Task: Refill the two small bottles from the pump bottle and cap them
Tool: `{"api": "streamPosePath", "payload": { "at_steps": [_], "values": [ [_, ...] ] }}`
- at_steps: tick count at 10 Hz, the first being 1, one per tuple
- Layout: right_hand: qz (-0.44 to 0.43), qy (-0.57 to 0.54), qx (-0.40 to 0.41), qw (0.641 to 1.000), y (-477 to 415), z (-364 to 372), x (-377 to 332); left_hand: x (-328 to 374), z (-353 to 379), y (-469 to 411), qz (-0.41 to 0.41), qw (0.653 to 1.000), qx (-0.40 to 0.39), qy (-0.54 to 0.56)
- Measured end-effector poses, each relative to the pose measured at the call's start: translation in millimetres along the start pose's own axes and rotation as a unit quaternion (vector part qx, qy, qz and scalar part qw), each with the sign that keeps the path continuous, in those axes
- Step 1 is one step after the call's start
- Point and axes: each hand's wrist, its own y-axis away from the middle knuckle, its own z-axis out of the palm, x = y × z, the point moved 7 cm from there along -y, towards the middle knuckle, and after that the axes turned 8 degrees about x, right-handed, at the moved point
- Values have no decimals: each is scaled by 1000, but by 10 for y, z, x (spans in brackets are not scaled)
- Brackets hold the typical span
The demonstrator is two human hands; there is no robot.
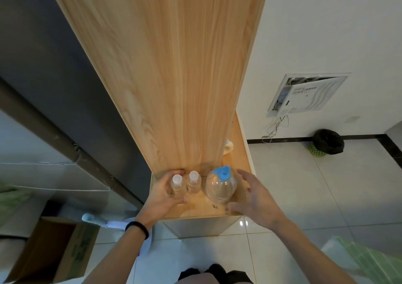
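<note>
Two small clear bottles with white caps stand side by side on a wooden shelf. My left hand wraps around the left small bottle. The right small bottle stands free just beside it. To their right is the clear round pump bottle with a blue pump head. My right hand hovers open with fingers spread just right of the pump bottle, apart from it.
A tall wooden panel rises directly behind the bottles. A white object sits deeper on the shelf at the right. A cardboard box is on the floor at lower left; a green bin with a black bag is at the right wall.
</note>
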Motion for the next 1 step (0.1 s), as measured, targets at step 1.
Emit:
{"api": "streamPosePath", "payload": {
  "at_steps": [1],
  "values": [
    [-10, -13, 92, 996, 134, -620, -88, -178, -282, 290, -30, 994, 103, 18]
  ]
}}
